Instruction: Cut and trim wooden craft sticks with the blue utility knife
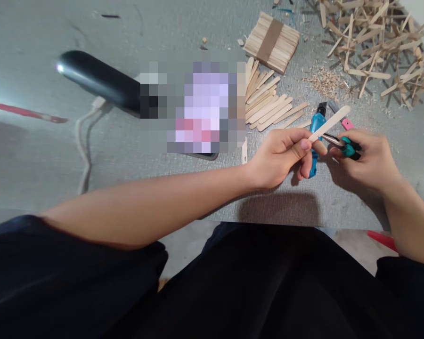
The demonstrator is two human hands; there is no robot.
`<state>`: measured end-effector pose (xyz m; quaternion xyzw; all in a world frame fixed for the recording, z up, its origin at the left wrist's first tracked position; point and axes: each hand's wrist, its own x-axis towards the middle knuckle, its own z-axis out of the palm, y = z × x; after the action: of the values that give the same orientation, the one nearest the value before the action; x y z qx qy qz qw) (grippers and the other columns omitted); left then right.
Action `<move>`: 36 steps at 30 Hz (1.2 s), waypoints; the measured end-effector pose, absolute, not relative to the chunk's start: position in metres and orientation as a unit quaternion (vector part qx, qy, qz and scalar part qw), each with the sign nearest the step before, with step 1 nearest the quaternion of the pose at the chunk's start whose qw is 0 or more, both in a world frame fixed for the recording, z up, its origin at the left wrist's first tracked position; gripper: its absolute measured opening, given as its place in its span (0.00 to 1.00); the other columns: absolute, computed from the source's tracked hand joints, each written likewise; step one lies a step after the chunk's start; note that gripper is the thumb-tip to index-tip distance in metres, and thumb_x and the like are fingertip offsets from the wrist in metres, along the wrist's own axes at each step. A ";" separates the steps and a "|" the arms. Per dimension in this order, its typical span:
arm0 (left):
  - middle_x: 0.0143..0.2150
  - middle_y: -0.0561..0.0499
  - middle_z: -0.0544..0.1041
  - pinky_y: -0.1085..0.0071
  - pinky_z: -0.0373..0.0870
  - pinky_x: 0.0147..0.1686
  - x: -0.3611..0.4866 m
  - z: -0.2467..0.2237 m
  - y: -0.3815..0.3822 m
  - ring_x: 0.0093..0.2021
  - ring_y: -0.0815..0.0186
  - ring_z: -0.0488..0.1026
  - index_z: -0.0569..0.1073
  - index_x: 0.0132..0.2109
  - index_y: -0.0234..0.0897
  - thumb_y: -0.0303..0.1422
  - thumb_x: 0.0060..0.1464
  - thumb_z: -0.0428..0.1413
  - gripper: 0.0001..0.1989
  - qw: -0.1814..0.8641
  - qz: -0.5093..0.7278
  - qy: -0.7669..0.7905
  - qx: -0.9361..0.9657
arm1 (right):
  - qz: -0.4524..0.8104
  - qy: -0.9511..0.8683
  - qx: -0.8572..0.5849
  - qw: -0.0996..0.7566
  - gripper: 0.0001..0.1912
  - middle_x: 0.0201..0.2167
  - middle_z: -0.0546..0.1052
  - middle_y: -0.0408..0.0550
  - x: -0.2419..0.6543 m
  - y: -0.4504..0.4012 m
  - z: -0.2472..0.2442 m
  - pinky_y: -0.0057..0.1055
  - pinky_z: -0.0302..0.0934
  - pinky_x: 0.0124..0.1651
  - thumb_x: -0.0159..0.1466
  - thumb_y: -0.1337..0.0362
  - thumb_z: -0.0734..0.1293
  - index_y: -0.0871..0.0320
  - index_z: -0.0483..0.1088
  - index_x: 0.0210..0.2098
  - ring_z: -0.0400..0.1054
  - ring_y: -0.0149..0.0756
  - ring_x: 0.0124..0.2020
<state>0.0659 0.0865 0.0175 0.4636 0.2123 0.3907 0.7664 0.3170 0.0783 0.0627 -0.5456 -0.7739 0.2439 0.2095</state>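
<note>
Between the thumb and fingers of my left hand [286,153] is a pale wooden craft stick [330,123], its rounded end pointing up and right. My right hand [371,155] is closed around pliers with green and black handles [349,147]; their metal jaws point left, close to the stick. Whether the jaws touch it I cannot tell. A blue utility knife [317,125] lies on the table behind my left fingers, partly covered by them. Just beyond the pliers is a pink-handled cutter [346,124].
Loose sticks [272,110] and a banded stick bundle [271,42] lie ahead. Wood shavings [327,82] and a pile of joined sticks [378,47] are at the upper right. A black device [102,80] with a white cable [80,136] lies left, beside a blurred-out bright object [205,108].
</note>
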 end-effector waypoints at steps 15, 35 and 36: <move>0.27 0.53 0.79 0.73 0.77 0.25 0.065 0.019 0.088 0.24 0.68 0.75 0.78 0.48 0.35 0.52 0.72 0.64 0.22 0.775 0.377 0.208 0.464 | 0.233 -0.794 -0.514 0.225 0.06 0.25 0.71 0.40 0.325 0.082 0.065 0.39 0.55 0.34 0.65 0.66 0.72 0.51 0.72 0.33 0.64 0.36 0.28; 0.27 0.51 0.80 0.74 0.75 0.24 0.066 0.015 0.084 0.23 0.70 0.75 0.78 0.50 0.34 0.53 0.79 0.55 0.24 0.653 0.424 0.258 0.572 | 0.263 -0.769 -0.549 0.198 0.07 0.28 0.76 0.45 0.323 0.077 0.065 0.41 0.58 0.35 0.68 0.63 0.73 0.51 0.75 0.33 0.67 0.39 0.29; 0.27 0.51 0.81 0.74 0.75 0.25 0.066 0.016 0.084 0.23 0.70 0.75 0.78 0.50 0.34 0.51 0.80 0.54 0.23 0.640 0.422 0.266 0.585 | 0.261 -0.768 -0.550 0.199 0.07 0.28 0.76 0.44 0.322 0.077 0.064 0.40 0.57 0.35 0.68 0.63 0.73 0.51 0.75 0.33 0.67 0.39 0.29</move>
<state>0.0657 0.0842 0.0158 0.5846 0.2657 0.4223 0.6397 0.3221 0.0771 0.0641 -0.5505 -0.7679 0.2605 0.1987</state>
